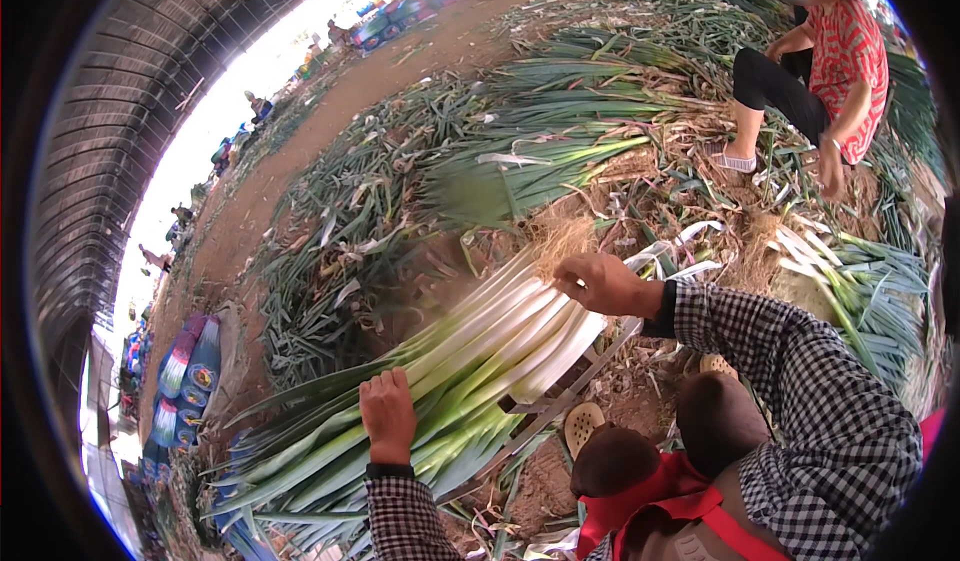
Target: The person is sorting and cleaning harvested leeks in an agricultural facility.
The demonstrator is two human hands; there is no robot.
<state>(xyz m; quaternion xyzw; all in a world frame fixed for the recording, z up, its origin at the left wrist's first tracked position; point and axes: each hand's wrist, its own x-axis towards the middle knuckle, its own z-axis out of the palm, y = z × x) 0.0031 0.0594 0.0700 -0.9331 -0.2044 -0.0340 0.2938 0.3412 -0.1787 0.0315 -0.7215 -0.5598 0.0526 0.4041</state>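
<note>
Two grips, both bare hands in black-and-white checked sleeves [410, 521], sit at opposite parts of one load. The left grip [388, 406] is folded, knuckles up, over the leafy part of a row of long white-and-green leeks [500, 336]; I cannot make out whether its fingers pinch any leaves. The right grip [603, 286] curls beside the tan, stringy roots [562, 244] at the white end, thumb and fingertips close together; whether a root is caught between them is hidden. The leeks lie slantwise, root ends to the upper right, leaves fanning to the lower left, over a low stand with a narrow straight bar [575, 393].

Done well, this handling probably calls for the left grip to weigh gently on the leaves so the stalks do not roll, while the right grip evens the root ends. Light pressure seems best: the white shanks could bruise and the leaves crease. Stalks nearest the bar look likeliest to slide toward the yellow perforated clog [582, 428], so they merit attention first.

Farther right, a smaller pile of white-stemmed leeks [865, 291] lies near a co-worker in a red patterned shirt [850, 81]; heaped green leeks [540, 91] spread beyond.
</note>
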